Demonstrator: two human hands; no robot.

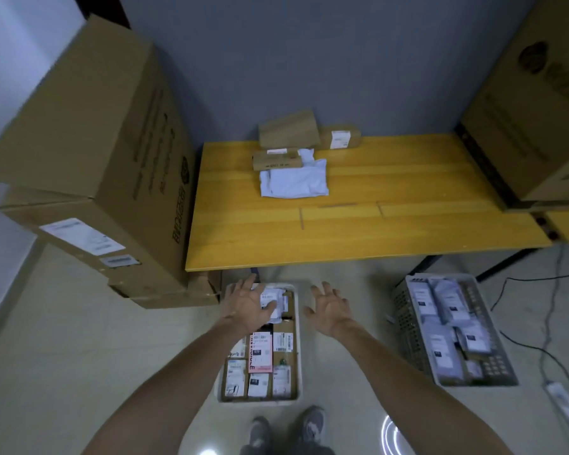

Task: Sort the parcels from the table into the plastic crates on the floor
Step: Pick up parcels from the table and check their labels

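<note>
On the yellow wooden table lie a white poly-bag parcel, a long cardboard parcel, a larger cardboard box and a small labelled box. Below the table's front edge a white crate holds several labelled cardboard parcels. A grey perforated crate to the right holds several white bags. My left hand hovers over the far end of the white crate, fingers spread, holding nothing. My right hand is spread open just right of that crate, also empty.
Large cardboard boxes are stacked on the floor at the left, against the table. Another big box stands on the table's right end. Black cables and a power strip lie on the floor at right. My shoes stand behind the white crate.
</note>
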